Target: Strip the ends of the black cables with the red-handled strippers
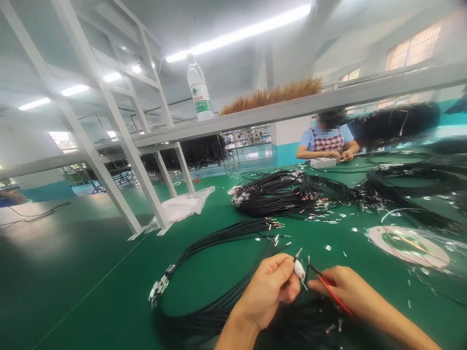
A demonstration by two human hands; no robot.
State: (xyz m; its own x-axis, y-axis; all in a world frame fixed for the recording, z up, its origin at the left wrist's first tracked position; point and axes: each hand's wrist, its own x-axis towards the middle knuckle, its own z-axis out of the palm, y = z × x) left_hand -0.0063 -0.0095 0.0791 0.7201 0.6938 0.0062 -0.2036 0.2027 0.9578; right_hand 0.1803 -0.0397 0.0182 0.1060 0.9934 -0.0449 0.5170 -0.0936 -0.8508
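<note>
My left hand (pixel 268 287) pinches the end of a black cable with a silvery tip (pixel 298 253). A small white piece (pixel 299 270) shows at its fingertips; whether it is tape on a finger or part of the cable I cannot tell. Closed around a red-handled hand tool (pixel 335 295), my right hand (pixel 341 287) holds the tool's thin dark end close to the left fingertips. The tool's exact kind is unclear. Below and left of the hands, a looped bundle of black cables (pixel 197 240) lies on the green tabletop (pixel 120 296), with stripped ends toward the middle.
Larger black cable bundles (pixel 277 194) lie behind, among white scraps. A round white spool (pixel 408 247) is at right. A metal rack (pixel 124 146) stands left, by a plastic bag (pixel 182 209); its shelf bears a water bottle (pixel 200 92). A person (pixel 326 143) sits across the table.
</note>
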